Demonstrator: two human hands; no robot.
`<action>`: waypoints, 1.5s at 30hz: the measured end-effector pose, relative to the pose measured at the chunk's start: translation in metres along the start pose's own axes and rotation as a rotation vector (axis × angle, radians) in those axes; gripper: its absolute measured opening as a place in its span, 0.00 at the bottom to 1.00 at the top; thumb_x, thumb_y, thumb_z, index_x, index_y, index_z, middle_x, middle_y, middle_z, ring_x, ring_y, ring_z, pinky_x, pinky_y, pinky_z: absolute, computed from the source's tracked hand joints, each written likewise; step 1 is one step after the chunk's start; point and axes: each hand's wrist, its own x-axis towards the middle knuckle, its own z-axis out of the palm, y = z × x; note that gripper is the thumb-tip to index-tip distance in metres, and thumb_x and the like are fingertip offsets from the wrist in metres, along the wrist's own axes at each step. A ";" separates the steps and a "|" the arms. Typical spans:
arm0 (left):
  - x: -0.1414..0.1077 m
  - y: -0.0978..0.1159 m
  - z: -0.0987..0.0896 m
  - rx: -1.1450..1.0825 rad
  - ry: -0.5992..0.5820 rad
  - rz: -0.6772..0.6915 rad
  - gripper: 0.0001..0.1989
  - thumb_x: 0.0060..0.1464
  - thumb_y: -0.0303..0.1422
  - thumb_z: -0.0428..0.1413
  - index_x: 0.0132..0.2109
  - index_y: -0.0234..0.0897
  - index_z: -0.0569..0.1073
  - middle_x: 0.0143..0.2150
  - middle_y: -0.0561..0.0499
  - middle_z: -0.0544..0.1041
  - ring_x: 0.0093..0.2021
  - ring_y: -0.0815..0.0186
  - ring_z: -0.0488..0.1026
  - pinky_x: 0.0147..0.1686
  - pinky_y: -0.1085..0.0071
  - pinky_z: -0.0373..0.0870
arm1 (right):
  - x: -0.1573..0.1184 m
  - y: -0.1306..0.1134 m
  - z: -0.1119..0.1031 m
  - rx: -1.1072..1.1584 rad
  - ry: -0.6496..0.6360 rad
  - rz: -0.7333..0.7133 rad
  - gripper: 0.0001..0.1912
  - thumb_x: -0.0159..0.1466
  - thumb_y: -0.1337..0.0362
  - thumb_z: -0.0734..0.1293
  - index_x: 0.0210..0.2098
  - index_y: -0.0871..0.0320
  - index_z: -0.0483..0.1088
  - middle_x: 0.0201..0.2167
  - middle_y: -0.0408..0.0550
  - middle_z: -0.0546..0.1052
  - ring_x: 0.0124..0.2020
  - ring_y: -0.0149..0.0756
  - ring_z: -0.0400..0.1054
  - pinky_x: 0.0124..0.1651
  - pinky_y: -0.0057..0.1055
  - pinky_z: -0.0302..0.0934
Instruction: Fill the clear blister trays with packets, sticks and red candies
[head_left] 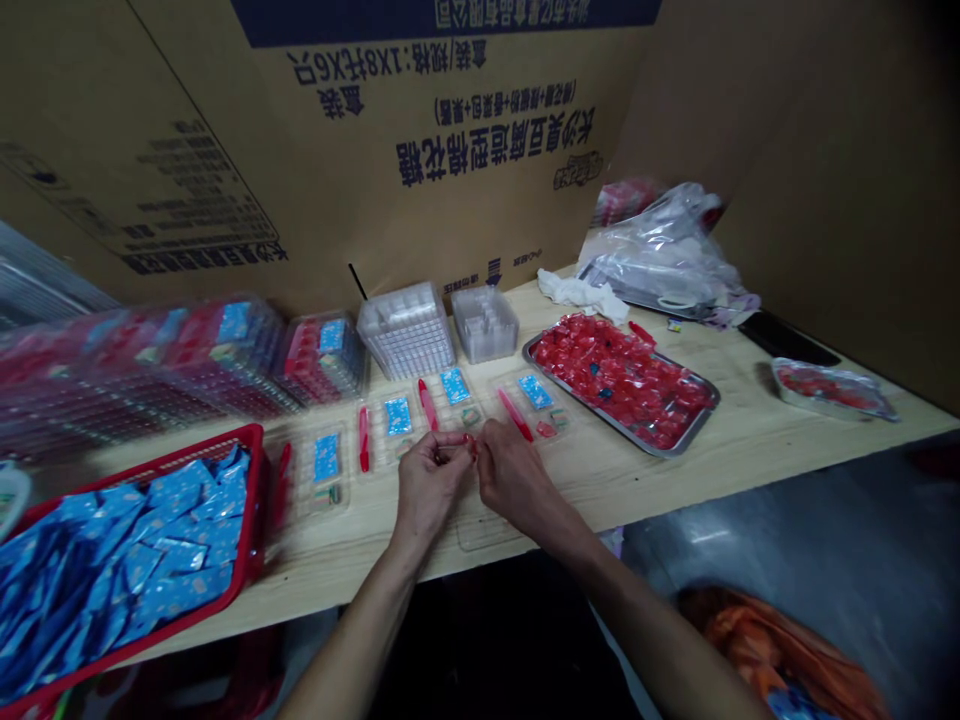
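Note:
My left hand (437, 470) and my right hand (517, 480) meet above the table's front part, both with fingers pinched. Between their fingertips is a small red piece (471, 448), mostly hidden, so its exact kind does not show. Just beyond lie several clear plastic trays (384, 465), each with a blue packet and a red stick-like piece. The blue packet (535, 391) nearest my right hand shares its tray with a red stick (516, 415) and a small red wrapped piece (547, 429). Part of another clear tray (487, 535) shows beneath my hands.
A metal tray (712, 393) of red wrapped pieces stands at right. The red basket (259, 480) at left holds blue packets. Stacked clear trays (409, 335) and filled stacks (225, 360) line the back, before a cardboard wall (337, 200). Plastic bags (660, 250) lie back right.

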 end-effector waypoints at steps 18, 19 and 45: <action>-0.005 0.022 -0.013 -0.235 -0.299 -0.091 0.16 0.44 0.37 0.69 0.38 0.35 0.74 0.30 0.53 0.78 0.30 0.68 0.75 0.36 0.72 0.70 | 0.003 0.013 -0.011 0.239 0.110 -0.049 0.05 0.61 0.71 0.58 0.31 0.55 0.60 0.24 0.43 0.69 0.25 0.33 0.63 0.30 0.27 0.51; -0.003 0.024 -0.012 -0.246 -0.298 -0.117 0.18 0.44 0.38 0.69 0.39 0.35 0.74 0.30 0.52 0.78 0.30 0.68 0.75 0.35 0.72 0.71 | 0.004 0.011 -0.014 0.228 0.107 -0.071 0.05 0.61 0.71 0.58 0.31 0.55 0.60 0.24 0.43 0.69 0.25 0.33 0.63 0.30 0.27 0.51; -0.003 -0.056 -0.003 0.536 -0.350 0.805 0.07 0.61 0.28 0.58 0.44 0.39 0.80 0.39 0.48 0.81 0.39 0.66 0.79 0.37 0.72 0.76 | -0.044 0.051 -0.015 0.069 -0.211 0.222 0.10 0.65 0.74 0.58 0.38 0.60 0.69 0.32 0.49 0.77 0.34 0.37 0.71 0.36 0.29 0.53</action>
